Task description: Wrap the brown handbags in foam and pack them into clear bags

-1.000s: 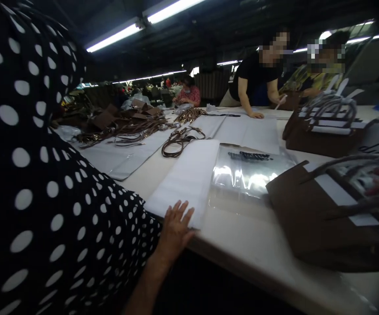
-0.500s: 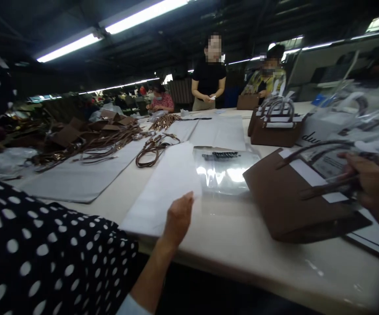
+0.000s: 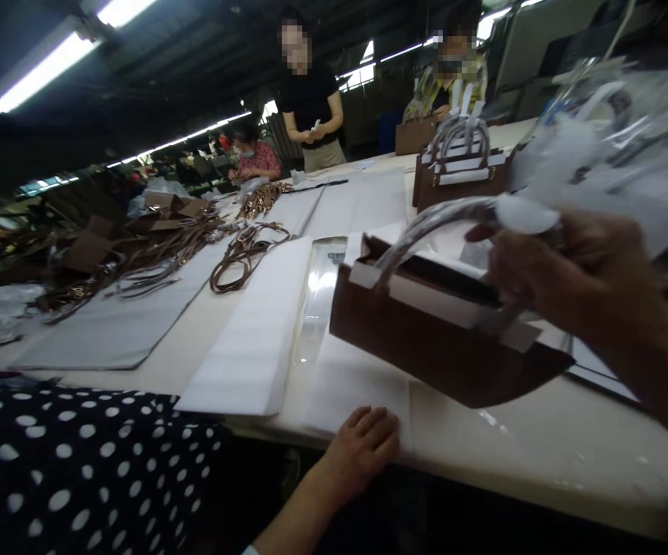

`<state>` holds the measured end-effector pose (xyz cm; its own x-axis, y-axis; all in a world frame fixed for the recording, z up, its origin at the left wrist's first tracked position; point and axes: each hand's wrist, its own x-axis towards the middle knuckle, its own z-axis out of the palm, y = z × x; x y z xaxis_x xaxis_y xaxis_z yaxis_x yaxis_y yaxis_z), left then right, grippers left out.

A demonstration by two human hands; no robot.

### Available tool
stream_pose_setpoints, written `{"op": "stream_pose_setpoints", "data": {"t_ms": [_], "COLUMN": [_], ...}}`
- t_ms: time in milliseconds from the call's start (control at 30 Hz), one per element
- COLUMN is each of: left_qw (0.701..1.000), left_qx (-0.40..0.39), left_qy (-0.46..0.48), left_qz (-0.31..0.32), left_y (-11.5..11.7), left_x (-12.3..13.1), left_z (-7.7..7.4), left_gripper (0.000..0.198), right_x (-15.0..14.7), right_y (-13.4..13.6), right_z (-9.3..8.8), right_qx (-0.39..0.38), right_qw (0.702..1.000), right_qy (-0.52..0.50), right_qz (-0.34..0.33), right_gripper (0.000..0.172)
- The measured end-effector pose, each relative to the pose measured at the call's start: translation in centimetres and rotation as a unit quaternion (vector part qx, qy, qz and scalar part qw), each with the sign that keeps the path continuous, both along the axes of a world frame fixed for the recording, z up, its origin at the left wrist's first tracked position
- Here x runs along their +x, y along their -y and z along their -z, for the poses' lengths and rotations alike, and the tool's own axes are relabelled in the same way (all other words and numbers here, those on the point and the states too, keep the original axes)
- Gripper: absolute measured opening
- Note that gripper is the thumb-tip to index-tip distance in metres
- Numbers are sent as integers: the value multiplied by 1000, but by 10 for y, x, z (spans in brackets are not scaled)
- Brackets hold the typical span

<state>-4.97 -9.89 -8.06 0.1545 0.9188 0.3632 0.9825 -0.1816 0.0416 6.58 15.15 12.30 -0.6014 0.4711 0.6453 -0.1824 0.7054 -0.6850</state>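
My right hand (image 3: 565,262) grips a brown handbag (image 3: 426,331) by its plastic-wrapped handles, holding it tilted above the table. White paper strips line the bag's opening. At the table's front edge, my left hand (image 3: 362,447) has its fingers curled over the near edge of a thin white sheet (image 3: 334,385); its thumb is hidden. Part of this sheet lies under the bag and over a clear plastic bag (image 3: 315,308) with dark print. Left of it is a stack of white sheets (image 3: 247,331).
Brown straps (image 3: 235,266) and a heap of brown pieces (image 3: 114,239) lie left. Wrapped handbags (image 3: 461,173) stand at the back right, near plastic-covered bags (image 3: 617,169). A person in black (image 3: 311,100) stands across the table (image 3: 513,455); a polka-dot sleeve (image 3: 79,462) is at my left.
My left hand has moved right and nearer, drawing a white sheet off the stack and across the clear plastic bag. My right hand has brought the handbag left. The camera view has shifted.
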Motion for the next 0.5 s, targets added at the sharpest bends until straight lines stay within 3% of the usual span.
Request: {"op": "stream_pose_setpoints", "data": {"t_ms": [133, 267, 500], "left_qw": [1000, 997, 983], "left_qx": [7, 35, 68], "left_qy": [5, 32, 133], "left_qz": [-22, -57, -102], "left_y": [4, 7, 12], "left_x": [4, 10, 7], "left_z": [4, 15, 11], "left_gripper": [14, 14, 21], "right_x": [-36, -64, -77], "right_y": [48, 61, 61], "right_z": [9, 20, 22], "right_qx": [31, 46, 45], "right_qw": [993, 975, 985], "right_qy": [35, 75, 95], "right_qz": [-108, -206, -136], "right_gripper": [27, 25, 25]}}
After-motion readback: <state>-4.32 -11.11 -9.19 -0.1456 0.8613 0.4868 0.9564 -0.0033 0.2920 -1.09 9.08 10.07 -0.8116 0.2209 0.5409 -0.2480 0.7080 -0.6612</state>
